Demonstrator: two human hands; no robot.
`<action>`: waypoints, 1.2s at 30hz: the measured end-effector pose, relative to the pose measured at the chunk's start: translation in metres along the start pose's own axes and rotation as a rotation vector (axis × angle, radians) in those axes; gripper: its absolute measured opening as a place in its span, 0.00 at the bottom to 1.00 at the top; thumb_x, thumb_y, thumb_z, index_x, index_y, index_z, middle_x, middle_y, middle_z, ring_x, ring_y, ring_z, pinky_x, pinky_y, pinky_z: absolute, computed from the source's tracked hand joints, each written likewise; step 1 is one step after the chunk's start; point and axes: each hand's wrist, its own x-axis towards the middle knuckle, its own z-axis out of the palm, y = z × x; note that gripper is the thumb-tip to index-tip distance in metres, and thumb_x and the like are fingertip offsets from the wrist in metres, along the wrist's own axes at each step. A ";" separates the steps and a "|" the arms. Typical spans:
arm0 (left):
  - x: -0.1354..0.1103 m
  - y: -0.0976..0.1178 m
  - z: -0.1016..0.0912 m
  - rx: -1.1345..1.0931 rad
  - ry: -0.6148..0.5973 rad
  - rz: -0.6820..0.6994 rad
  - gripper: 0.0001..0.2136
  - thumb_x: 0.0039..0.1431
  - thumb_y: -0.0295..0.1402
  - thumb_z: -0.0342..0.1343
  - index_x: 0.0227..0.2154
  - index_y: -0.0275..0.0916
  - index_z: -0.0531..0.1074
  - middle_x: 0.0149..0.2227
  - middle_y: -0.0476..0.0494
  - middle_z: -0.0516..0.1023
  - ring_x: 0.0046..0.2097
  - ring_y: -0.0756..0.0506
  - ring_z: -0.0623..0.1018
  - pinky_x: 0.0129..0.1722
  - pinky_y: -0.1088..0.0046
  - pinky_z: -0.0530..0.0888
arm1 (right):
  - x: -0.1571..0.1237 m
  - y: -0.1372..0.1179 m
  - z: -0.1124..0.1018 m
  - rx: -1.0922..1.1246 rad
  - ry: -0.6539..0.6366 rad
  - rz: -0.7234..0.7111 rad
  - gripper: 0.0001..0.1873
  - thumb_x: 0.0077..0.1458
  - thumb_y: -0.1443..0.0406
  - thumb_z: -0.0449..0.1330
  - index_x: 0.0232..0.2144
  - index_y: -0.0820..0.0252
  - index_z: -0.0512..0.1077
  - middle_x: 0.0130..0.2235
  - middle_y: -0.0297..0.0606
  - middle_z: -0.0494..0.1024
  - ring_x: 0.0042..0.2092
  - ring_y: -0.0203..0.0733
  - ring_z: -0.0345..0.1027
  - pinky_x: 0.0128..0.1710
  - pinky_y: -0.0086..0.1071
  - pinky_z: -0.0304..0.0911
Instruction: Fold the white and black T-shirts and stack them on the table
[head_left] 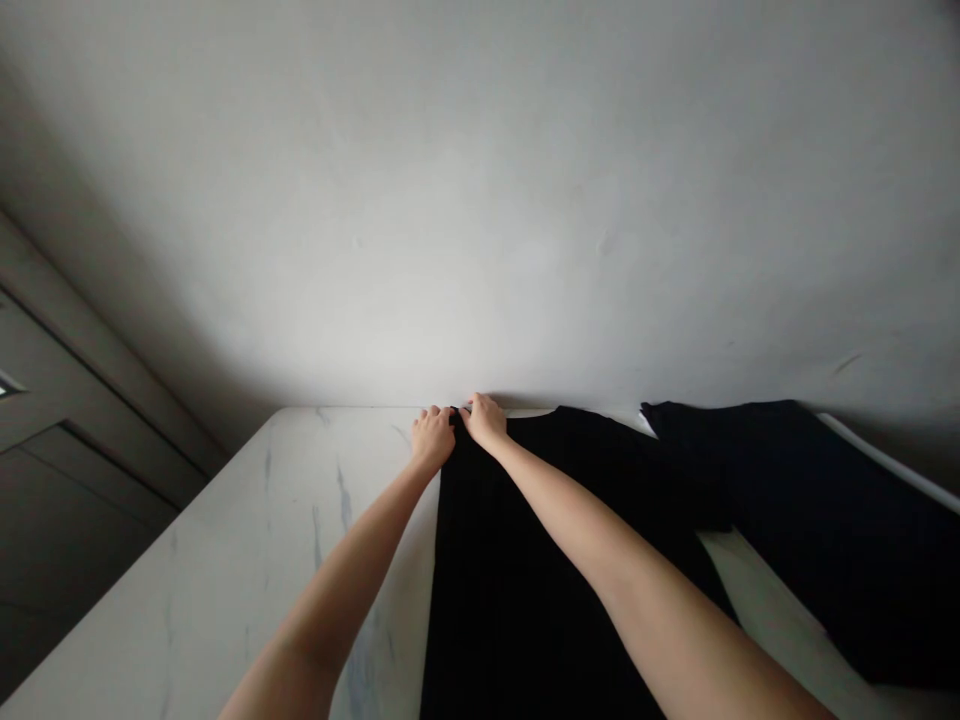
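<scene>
A black cloth garment (pixel 525 570) lies flat on the white marble table (pixel 225 570), running up to the table's far edge. My left hand (pixel 433 437) and my right hand (pixel 484 420) meet at the garment's far end. Both sets of fingers close on the black fabric there, pinching it near the table's edge. A second black garment (pixel 817 530) lies to the right, overlapping the first one slightly, with a strip of white showing at its far corner.
A pale grey wall (pixel 480 200) rises directly behind the table's far edge. Dark grey panelling (pixel 82 420), perhaps a door, stands beyond the table's left side. White marble shows to the left of the garments and in a strip between them at lower right.
</scene>
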 end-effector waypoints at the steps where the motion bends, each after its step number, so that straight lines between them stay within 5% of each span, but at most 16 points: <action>1: -0.001 0.001 -0.001 0.009 0.001 0.009 0.16 0.62 0.30 0.49 0.52 0.41 0.69 0.52 0.38 0.73 0.54 0.39 0.70 0.50 0.62 0.67 | -0.004 0.006 -0.007 -0.017 0.014 0.014 0.13 0.62 0.63 0.56 0.47 0.63 0.71 0.49 0.51 0.75 0.52 0.50 0.69 0.49 0.40 0.63; 9: -0.001 -0.001 0.012 -0.056 0.056 0.145 0.21 0.64 0.24 0.40 0.56 0.42 0.69 0.59 0.42 0.70 0.58 0.41 0.68 0.55 0.62 0.65 | -0.046 0.050 -0.060 -0.118 -0.251 0.287 0.27 0.51 0.48 0.64 0.45 0.64 0.74 0.47 0.54 0.77 0.49 0.57 0.72 0.41 0.41 0.68; 12: -0.003 -0.003 0.018 -0.036 0.043 0.148 0.21 0.67 0.28 0.39 0.59 0.43 0.65 0.63 0.44 0.67 0.60 0.41 0.66 0.57 0.59 0.64 | -0.050 0.047 -0.067 -0.076 -0.305 0.277 0.22 0.48 0.54 0.66 0.42 0.61 0.76 0.45 0.49 0.79 0.47 0.53 0.74 0.39 0.36 0.67; 16: -0.004 -0.003 0.020 0.028 0.014 0.149 0.22 0.68 0.31 0.37 0.61 0.42 0.62 0.65 0.47 0.62 0.62 0.40 0.64 0.58 0.56 0.64 | -0.052 0.040 -0.072 -0.016 -0.272 0.241 0.10 0.56 0.62 0.59 0.38 0.60 0.76 0.40 0.44 0.80 0.43 0.46 0.75 0.36 0.30 0.64; 28: -0.003 -0.002 0.026 0.054 0.029 0.138 0.22 0.68 0.39 0.38 0.63 0.52 0.61 0.66 0.51 0.61 0.64 0.37 0.61 0.61 0.50 0.59 | -0.064 0.052 -0.071 -0.151 -0.235 0.312 0.12 0.62 0.64 0.57 0.47 0.62 0.71 0.48 0.49 0.76 0.50 0.50 0.71 0.42 0.37 0.65; 32: -0.005 -0.001 0.025 0.089 0.110 0.158 0.20 0.68 0.39 0.41 0.60 0.50 0.66 0.62 0.45 0.67 0.60 0.36 0.66 0.60 0.50 0.61 | -0.077 0.046 -0.067 -0.165 -0.066 -0.049 0.12 0.59 0.67 0.61 0.46 0.59 0.73 0.50 0.47 0.74 0.54 0.50 0.66 0.50 0.41 0.62; 36: -0.007 0.004 0.020 0.128 0.204 0.258 0.15 0.66 0.35 0.46 0.51 0.44 0.73 0.59 0.39 0.69 0.58 0.36 0.66 0.57 0.56 0.64 | -0.091 0.040 -0.065 0.130 -0.245 -0.538 0.13 0.55 0.63 0.65 0.44 0.57 0.74 0.45 0.39 0.76 0.48 0.42 0.68 0.51 0.36 0.60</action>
